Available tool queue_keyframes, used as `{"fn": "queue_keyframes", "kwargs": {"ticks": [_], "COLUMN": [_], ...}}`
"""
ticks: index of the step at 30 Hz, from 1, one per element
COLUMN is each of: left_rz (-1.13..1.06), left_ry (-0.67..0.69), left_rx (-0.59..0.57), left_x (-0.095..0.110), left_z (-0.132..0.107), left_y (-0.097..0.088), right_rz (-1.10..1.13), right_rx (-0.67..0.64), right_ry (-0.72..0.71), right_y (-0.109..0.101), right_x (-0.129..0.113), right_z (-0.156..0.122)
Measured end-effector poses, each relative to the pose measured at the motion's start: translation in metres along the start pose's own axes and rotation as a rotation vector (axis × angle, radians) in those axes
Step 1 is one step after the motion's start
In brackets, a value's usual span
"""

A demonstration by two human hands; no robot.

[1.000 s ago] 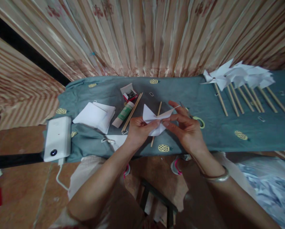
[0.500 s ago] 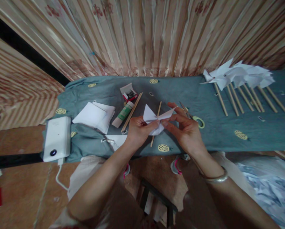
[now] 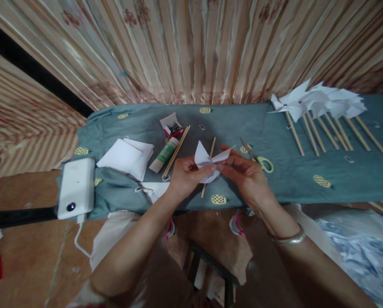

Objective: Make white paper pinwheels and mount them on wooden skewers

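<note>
A cloth-covered worktop [image 3: 294, 179] runs across the view, its right end cut off by the frame. Near its front edge, the right hand [image 3: 251, 177] and left hand [image 3: 187, 179] each pinch the folded white paper [image 3: 204, 150], which sits between them, two points flaring upward. The thumbs hide part of its middle; the left fingertips are hidden behind it. A thin wooden stick [image 3: 203, 190] passes behind, contact unclear.
</note>
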State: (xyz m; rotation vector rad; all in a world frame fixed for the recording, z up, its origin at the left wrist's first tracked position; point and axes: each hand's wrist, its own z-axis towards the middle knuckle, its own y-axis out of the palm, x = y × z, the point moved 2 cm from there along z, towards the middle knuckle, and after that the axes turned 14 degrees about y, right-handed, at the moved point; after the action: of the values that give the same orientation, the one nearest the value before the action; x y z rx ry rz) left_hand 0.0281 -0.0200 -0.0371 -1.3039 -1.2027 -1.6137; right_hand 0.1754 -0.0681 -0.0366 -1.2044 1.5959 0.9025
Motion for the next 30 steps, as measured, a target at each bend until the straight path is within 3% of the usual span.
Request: {"fn": "queue_keyframes", "kwargs": {"ticks": [10, 18, 24, 30], "left_rz": [0.009, -0.046, -0.117, -0.101], "left_ry": [0.006, -0.055, -0.131, -0.162], "left_rx": [0.012, 0.069, 0.11, 0.101], "left_x": [-0.0011, -0.0031, -0.0027, -0.0051], "left_z": [0.0007, 0.0002, -0.001, -0.003], "left_y": [-0.0006, 0.0001, 0.0015, 0.0025], "right_rz": [0.073, 0.153, 0.28, 0.328], "right_rx": [-0.038, 0.064, -0.072, -0.104], "right_ry": [0.037, 0.037, 0.163, 0.233], "right_y": [0.0023, 0.0039, 0.0066, 0.0056], "right_x": [0.0023, 0.0041, 0.002, 0.0005], "right_z": [-0.0008, 0.0035, 0.0044, 0.0028]}}
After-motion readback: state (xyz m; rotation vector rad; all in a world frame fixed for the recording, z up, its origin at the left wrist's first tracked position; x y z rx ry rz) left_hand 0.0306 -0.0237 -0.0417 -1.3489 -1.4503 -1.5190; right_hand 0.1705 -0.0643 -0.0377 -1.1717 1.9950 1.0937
